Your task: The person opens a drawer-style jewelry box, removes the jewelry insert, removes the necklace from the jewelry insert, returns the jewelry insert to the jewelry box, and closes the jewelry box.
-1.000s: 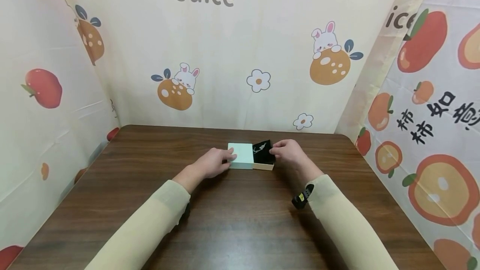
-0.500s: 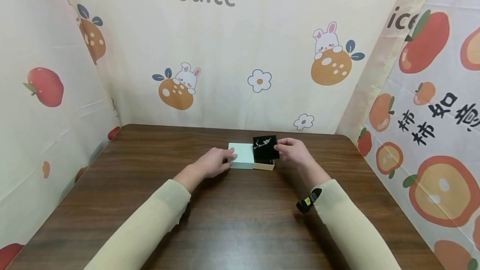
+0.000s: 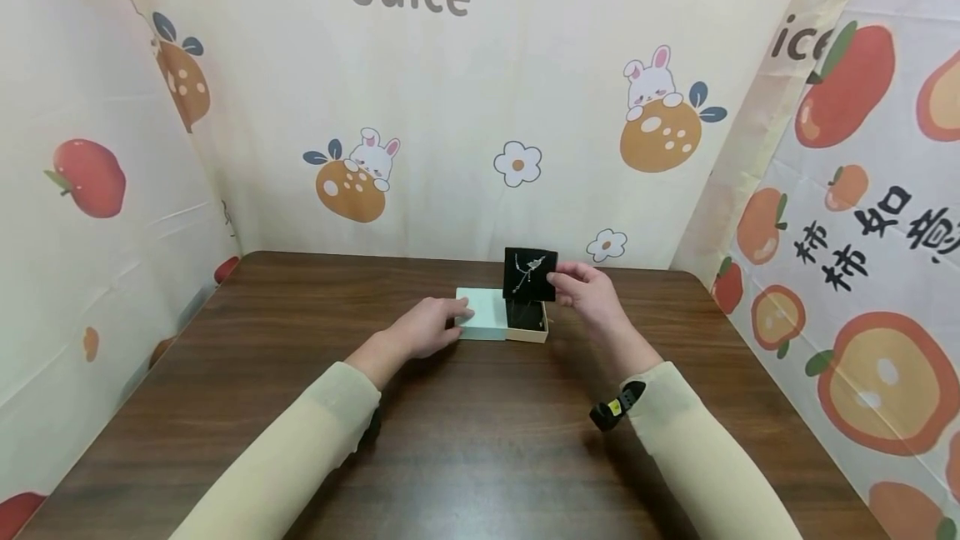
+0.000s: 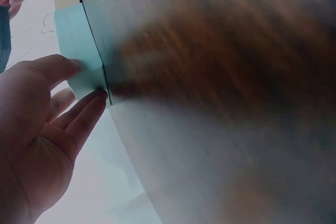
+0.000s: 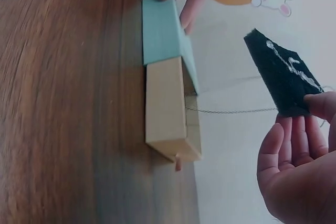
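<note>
A mint-green box sleeve (image 3: 486, 307) lies on the table, its cream drawer (image 3: 528, 336) pulled out to the right. My left hand (image 3: 426, 326) grips the sleeve's left end between thumb and fingers. Above the drawer, my right hand (image 3: 591, 294) pinches a square black jewelry pad (image 3: 513, 263) by its right edge. The pad stands tilted up, facing me, with a silver necklace (image 5: 290, 64) on its front. In the right wrist view a thin chain (image 5: 231, 112) runs from the pad down into the drawer. A small tab (image 5: 178, 163) sticks out at the drawer's end.
The brown wooden table (image 3: 465, 448) extends around the box on every side. Behind it hangs a printed curtain (image 3: 450, 82), close to the table's far edge. A black strap device (image 3: 617, 407) sits on the right wrist.
My right hand has lifted the black pad up and away from the drawer, tilting it upright, so the drawer's inside shows. My left hand has stayed on the sleeve.
</note>
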A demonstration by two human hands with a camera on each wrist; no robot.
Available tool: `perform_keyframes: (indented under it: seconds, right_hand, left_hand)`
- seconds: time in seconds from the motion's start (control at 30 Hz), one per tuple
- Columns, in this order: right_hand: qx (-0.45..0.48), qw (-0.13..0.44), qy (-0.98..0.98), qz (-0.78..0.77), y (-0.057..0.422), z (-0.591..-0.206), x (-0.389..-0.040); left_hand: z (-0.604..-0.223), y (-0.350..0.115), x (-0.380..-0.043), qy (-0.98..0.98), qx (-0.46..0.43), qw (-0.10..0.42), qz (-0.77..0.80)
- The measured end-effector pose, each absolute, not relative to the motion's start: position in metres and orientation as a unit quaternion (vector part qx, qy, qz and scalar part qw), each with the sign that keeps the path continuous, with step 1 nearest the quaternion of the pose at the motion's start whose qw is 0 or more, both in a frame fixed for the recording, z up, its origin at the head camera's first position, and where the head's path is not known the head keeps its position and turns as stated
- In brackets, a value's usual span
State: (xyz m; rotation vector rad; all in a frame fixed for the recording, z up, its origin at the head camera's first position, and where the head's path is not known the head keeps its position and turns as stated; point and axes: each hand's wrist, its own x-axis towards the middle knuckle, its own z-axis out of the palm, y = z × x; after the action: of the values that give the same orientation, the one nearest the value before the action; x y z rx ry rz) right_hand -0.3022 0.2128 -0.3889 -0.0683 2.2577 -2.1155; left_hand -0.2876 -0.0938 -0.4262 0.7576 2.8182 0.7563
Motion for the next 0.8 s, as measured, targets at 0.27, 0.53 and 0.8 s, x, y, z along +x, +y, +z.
perform_keyframes:
  seconds: [0.27,0.53,0.8]
  right_hand:
    - [-0.045,0.010,0.727,-0.685,0.208,-0.376,-0.295]
    - [-0.053,0.011,0.732,-0.680,0.198,-0.361,-0.285]
    - [-0.087,0.016,0.713,-0.695,0.186,-0.351,-0.278]
  left_hand:
    - [-0.425,-0.091,-0.286,0.936,0.255,0.044,0.239]
    - [-0.424,-0.091,-0.284,0.936,0.252,0.042,0.241]
    - [-0.425,-0.094,-0.286,0.938,0.257,0.046,0.227]
